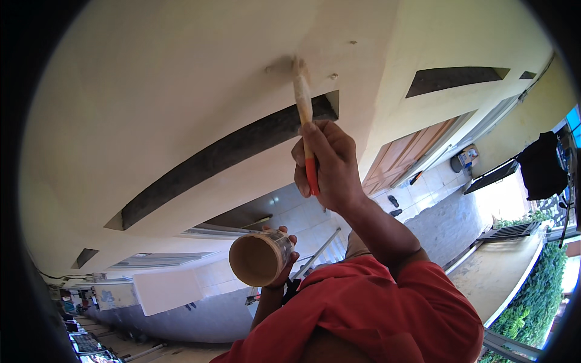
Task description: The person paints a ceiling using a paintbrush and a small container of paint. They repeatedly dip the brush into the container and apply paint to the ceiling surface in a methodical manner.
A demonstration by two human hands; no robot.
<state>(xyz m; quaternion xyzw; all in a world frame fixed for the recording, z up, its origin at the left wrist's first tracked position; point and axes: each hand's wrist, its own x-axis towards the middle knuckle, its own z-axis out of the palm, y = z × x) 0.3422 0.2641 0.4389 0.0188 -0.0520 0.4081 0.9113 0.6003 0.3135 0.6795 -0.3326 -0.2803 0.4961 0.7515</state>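
Observation:
My right hand [333,160] is raised and closed around the handle of a paintbrush [304,97], whose handle end is red-orange. The brush points upward, and its pale, paint-coated bristles meet the cream wall [200,78] just above a long dark recess [224,154]. Lower down, my left hand [290,259] grips a round paint tub [260,260] from its right side. The tub is tilted so its mouth and beige inside show; how much paint is in it I cannot tell. Small bumps [333,76] stick out of the wall near the bristles.
A wooden door [411,148] is set in the wall to the right, with dark sandals [394,206] on the tiled floor [423,184]. A pale board [166,291] is at lower left. Dark cloth [541,166] hangs at far right, above a low wall [493,275] and green plants [532,302].

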